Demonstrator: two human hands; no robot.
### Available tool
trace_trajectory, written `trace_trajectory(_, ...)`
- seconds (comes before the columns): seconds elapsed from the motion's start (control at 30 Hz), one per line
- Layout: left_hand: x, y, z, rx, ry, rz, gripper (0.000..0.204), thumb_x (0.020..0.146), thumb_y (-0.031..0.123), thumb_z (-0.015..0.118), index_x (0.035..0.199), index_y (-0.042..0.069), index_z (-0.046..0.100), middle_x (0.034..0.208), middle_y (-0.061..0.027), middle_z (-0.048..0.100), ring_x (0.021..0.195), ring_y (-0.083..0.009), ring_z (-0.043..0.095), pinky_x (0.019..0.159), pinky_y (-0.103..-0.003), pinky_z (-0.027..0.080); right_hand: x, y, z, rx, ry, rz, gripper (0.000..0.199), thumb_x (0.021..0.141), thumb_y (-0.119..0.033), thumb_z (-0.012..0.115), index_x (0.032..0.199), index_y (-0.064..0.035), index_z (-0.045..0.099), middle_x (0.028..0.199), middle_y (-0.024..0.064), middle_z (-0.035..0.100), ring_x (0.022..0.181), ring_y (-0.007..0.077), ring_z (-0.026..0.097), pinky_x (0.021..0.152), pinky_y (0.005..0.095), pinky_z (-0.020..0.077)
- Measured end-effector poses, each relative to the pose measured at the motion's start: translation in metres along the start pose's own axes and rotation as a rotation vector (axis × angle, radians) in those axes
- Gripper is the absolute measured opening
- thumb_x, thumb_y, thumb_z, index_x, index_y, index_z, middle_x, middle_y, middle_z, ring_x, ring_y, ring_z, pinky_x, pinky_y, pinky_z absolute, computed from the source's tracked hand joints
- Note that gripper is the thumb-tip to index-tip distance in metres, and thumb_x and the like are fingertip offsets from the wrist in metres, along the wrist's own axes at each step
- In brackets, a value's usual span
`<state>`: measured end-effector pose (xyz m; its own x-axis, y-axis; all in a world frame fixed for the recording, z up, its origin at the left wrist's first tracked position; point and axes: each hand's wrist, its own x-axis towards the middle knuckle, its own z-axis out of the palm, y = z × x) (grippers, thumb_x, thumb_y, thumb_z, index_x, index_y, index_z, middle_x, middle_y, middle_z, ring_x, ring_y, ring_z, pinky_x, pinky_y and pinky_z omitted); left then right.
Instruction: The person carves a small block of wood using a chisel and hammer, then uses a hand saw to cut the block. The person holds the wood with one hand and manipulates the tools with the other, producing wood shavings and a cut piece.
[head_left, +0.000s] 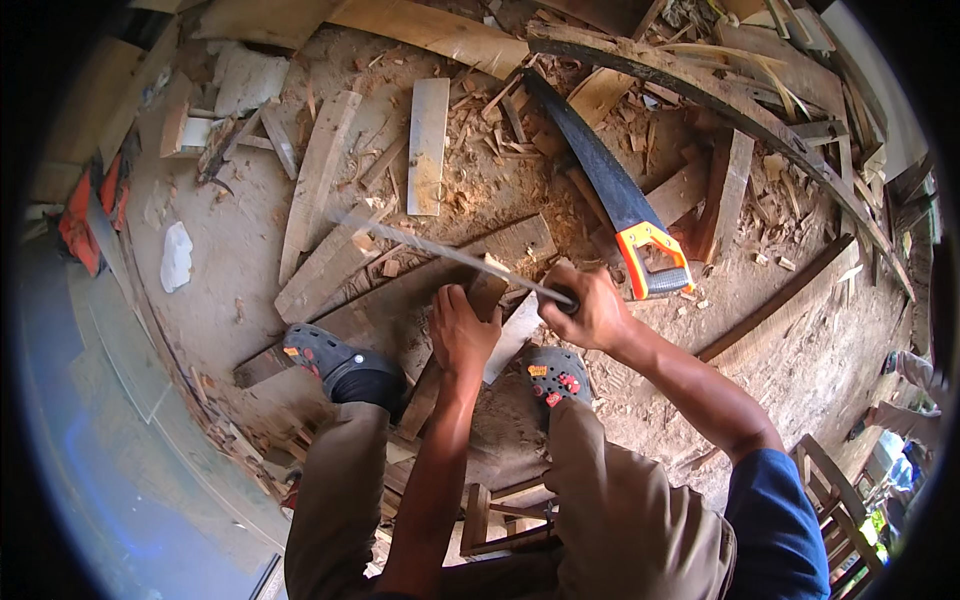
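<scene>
My left hand point(464, 335) clasps a narrow wood piece point(486, 292) with bent fingers, while my right hand point(594, 312) curls tightly round the dark handle point(564, 299) of a thin, blurred tool point(455, 258).

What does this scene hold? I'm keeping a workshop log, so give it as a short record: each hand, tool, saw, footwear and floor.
Left hand: holds wood near its upper end
Right hand: grips the handle of a tool
Tool: long, thin, blurred; points to the upper left; exact kind unclear
Saw: black blade, orange and dark handle; lying beyond the right hand, not held
Footwear: grey clogs with colourful charms
Floor: dusty, with scattered planks and wood scraps
</scene>
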<state>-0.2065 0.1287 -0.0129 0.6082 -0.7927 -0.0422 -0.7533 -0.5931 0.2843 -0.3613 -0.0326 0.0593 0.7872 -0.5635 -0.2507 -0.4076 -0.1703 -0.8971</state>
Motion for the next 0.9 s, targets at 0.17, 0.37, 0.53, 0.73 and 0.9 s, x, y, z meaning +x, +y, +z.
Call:
trace_trajectory(0.17, 0.003, 0.003, 0.003, -0.003, 0.015, 0.015, 0.056, 0.069, 0.028, 0.087, 0.105, 0.002, 0.053, 0.108, -0.0170, 0.059, 0.106, -0.0377, 0.060, 0.088, -0.049, 0.051, -0.002, 0.062, 0.003, -0.316, -0.166, 0.222, 0.029, 0.086, -0.023, 0.068, 0.082, 0.0052, 0.069, 0.074, 0.0253, 0.069, 0.066, 0.0407, 0.069, 0.064, 0.0481, 0.0554)
trace_trajectory(0.37, 0.001, 0.000, -0.006, 0.018, -0.020, -0.004, 0.055, 0.071, 0.028, 0.085, 0.106, 0.001, 0.053, 0.109, -0.0179, 0.059, 0.107, -0.0376, 0.060, 0.090, -0.049, 0.051, 0.003, -0.009, -0.004, 0.007, 0.044, 0.043, 0.027, 0.083, -0.024, 0.071, 0.085, 0.0027, 0.069, 0.075, 0.0253, 0.069, 0.073, 0.0434, 0.070, 0.069, 0.0484, 0.0574)
trace_trajectory(0.53, 0.008, 0.008, -0.002, -0.008, -0.017, -0.022, 0.054, 0.071, 0.027, 0.086, 0.107, 0.001, 0.054, 0.109, -0.0175, 0.059, 0.108, -0.0375, 0.060, 0.090, -0.049, 0.051, 0.006, 0.053, 0.008, -0.453, -0.186, 0.231, 0.031, 0.085, -0.025, 0.072, 0.090, 0.0046, 0.068, 0.071, 0.0269, 0.067, 0.071, 0.0444, 0.070, 0.070, 0.0491, 0.0577)
trace_trajectory(0.73, 0.001, -0.003, -0.002, 0.032, 0.018, 0.026, 0.055, 0.071, 0.028, 0.086, 0.108, 0.001, 0.054, 0.108, -0.0174, 0.059, 0.108, -0.0385, 0.059, 0.090, -0.049, 0.051, 0.002, -0.003, 0.000, -0.028, 0.024, -0.001, 0.030, 0.083, -0.025, 0.073, 0.096, 0.0019, 0.068, 0.071, 0.0251, 0.067, 0.071, 0.0450, 0.069, 0.069, 0.0479, 0.0572)
trace_trajectory(0.9, 0.007, 0.004, -0.001, 0.005, -0.040, 0.004, 0.059, 0.070, 0.028, 0.086, 0.110, 0.000, 0.054, 0.109, -0.0179, 0.059, 0.109, -0.0386, 0.059, 0.092, -0.049, 0.051, 0.017, 0.052, 0.008, -0.389, -0.240, 0.306, 0.030, 0.084, -0.025, 0.072, 0.095, 0.0029, 0.068, 0.078, 0.0278, 0.069, 0.078, 0.0455, 0.070, 0.072, 0.0487, 0.0576)
